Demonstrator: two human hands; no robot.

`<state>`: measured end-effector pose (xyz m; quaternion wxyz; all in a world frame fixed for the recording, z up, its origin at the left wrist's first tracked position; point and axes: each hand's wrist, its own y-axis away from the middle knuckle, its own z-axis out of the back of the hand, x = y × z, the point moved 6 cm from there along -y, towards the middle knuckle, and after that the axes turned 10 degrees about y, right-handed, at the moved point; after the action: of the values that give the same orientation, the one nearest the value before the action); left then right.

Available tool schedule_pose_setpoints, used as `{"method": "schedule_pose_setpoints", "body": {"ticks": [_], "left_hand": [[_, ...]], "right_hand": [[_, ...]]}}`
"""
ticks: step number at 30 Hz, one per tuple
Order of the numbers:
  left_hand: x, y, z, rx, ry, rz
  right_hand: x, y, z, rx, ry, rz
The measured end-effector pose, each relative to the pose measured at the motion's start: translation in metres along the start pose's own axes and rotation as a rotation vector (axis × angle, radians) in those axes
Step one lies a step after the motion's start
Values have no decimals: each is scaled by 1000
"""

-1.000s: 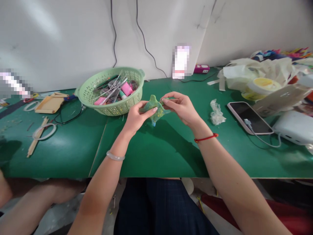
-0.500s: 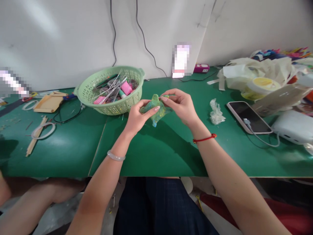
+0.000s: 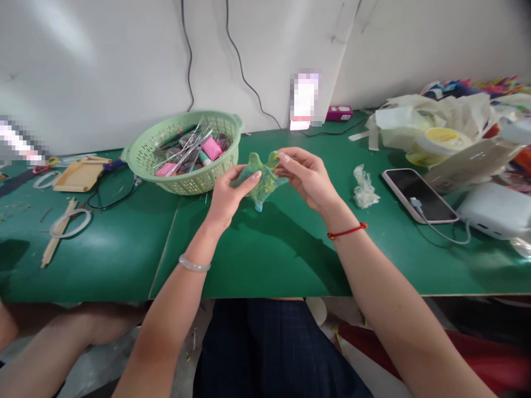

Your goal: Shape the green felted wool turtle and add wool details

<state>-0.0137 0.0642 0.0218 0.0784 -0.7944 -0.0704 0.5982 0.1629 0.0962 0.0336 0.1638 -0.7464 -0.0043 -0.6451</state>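
Note:
A small green and blue craft piece (image 3: pixel 264 181) with yellow specks is held up above the table, between my two hands. It has pointed lobes around its edge and a blue tip at the bottom; its exact kind I cannot make out. My left hand (image 3: pixel 233 190) grips its left side, thumb laid across the front. At its upper right lobe, my right hand (image 3: pixel 306 176) pinches the edge between thumb and fingers. Just behind my left hand stands a light green plastic basket (image 3: pixel 191 185) holding pink pieces, thin metal rods and dark items.
A crumpled clear plastic scrap (image 3: pixel 365 189), a phone (image 3: pixel 418 196) with a cable and a white charger box (image 3: pixel 495 210) lie right on the green table (image 3: pixel 265 265). Leftward are a wooden tray (image 3: pixel 81 174), a wooden strip (image 3: pixel 58 235) and a white ring (image 3: pixel 72 223). Another person's leg (image 3: pixel 74 337) shows lower left.
The craft piece has turned so its upper right lobe now stands out clearly. My right hand has shifted its hold on that lobe, and the view has moved slightly.

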Motion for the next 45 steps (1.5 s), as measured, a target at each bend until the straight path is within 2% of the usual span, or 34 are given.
{"method": "schedule_pose_setpoints", "body": {"ticks": [6, 15, 24, 30, 37, 45], "left_hand": [[-1, 0, -2, 22, -32, -16], [-1, 0, -3, 47, -54, -29], [-7, -1, -1, -35, -107, -155], [-8, 2, -5, -57, -156, -164], [-17, 6, -4, -117, -233, -279], [-17, 7, -6, -112, -225, -279]], "right_hand": [[-3, 0, -1, 60, -4, -42], [-5, -2, 0, 36, 35, -2], [3, 3, -7, 5, 88, 83], [12, 9, -14, -62, 113, 154], [17, 15, -17, -108, 190, 191], [26, 20, -18, -126, 178, 235]]}}
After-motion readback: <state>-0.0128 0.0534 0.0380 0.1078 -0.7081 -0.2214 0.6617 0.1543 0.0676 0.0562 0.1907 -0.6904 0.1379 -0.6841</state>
